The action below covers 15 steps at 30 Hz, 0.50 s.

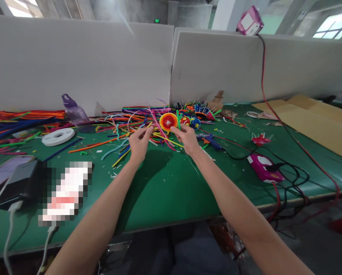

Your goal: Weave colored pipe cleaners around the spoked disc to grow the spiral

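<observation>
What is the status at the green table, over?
Left hand touching the pipe cleaner pile. Right hand at the orange disc, grip unclear. Blue glue gun close beside it.

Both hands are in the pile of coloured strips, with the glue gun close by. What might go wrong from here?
1. The blue glue gun lies just beside the right hand; if it is hot, a sideways reach might brush it.
2. The coloured strips lie tangled by the left hand and the orange disc that the right hand seems to pinch; pulling one strip may drag others along.
</observation>
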{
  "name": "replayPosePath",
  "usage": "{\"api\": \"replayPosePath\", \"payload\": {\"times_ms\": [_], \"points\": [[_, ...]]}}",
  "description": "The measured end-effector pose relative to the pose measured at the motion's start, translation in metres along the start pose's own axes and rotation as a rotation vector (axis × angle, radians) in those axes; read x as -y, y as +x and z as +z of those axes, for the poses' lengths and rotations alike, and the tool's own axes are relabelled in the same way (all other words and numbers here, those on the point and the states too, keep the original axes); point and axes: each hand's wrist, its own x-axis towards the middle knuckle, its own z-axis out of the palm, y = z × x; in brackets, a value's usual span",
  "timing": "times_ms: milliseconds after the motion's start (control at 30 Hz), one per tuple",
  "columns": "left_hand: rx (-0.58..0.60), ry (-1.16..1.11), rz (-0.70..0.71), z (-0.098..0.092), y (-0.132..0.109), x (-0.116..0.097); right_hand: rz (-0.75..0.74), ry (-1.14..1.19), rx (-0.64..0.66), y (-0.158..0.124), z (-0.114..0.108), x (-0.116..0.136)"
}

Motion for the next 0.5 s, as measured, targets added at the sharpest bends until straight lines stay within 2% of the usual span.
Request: {"api": "replayPosePath", "payload": {"times_ms": [100, 167, 300, 500], "points": [[0.209, -0.068, -0.083, 0.005, -0.005, -0.004, 0.002, 0.015, 0.039, -0.004, 0.005, 0.001], [0.273, -0.205, -0.180, 0.010, -0.007, -0.004, 0.012, 0.024, 0.084, -0.006, 0.008, 0.002], [0.228, -0.472, -0.364, 0.014, -0.007, -0.002, 0.030, 0.020, 0.149, -0.007, 0.009, 0.001], [0.125, -0.563, -0.487, 0.015, -0.008, -0.003, 0.034, -0.047, 0.164, -0.007, 0.006, 0.001]]}}
